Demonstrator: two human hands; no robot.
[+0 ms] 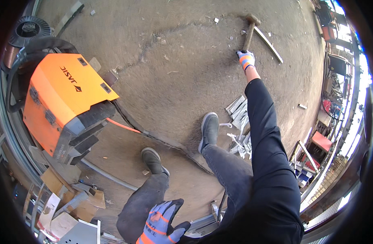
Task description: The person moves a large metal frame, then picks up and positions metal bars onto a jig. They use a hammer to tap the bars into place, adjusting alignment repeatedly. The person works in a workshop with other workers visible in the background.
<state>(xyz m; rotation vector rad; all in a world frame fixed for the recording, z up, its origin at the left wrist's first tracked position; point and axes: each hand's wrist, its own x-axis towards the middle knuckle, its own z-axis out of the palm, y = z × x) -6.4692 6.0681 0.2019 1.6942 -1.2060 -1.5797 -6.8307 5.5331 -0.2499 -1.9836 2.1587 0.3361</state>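
With the arm stretched forward, my right hand [246, 59] in a grey glove with orange bands grips the handle of a hammer [249, 37]. The hammer's head is over the ground, close to one end of a narrow metal strip [269, 45]. Whether the two touch is unclear. My left hand [160, 221], gloved alike, is by my left knee with thumb and fingers apart and nothing in it. Flat metal offcuts [238, 110] lie in a loose pile beside my right shoe [210, 126], partly hidden by my right sleeve.
An orange Jasic welding machine [67, 82] stands at left, near a wire spool [29, 30]. From it a dark sheathed cable [166, 141] crosses the ground past my feet. Cardboard and scrap [79, 201] lie at lower left. Red equipment [321, 141] and metal clutter line the right side.
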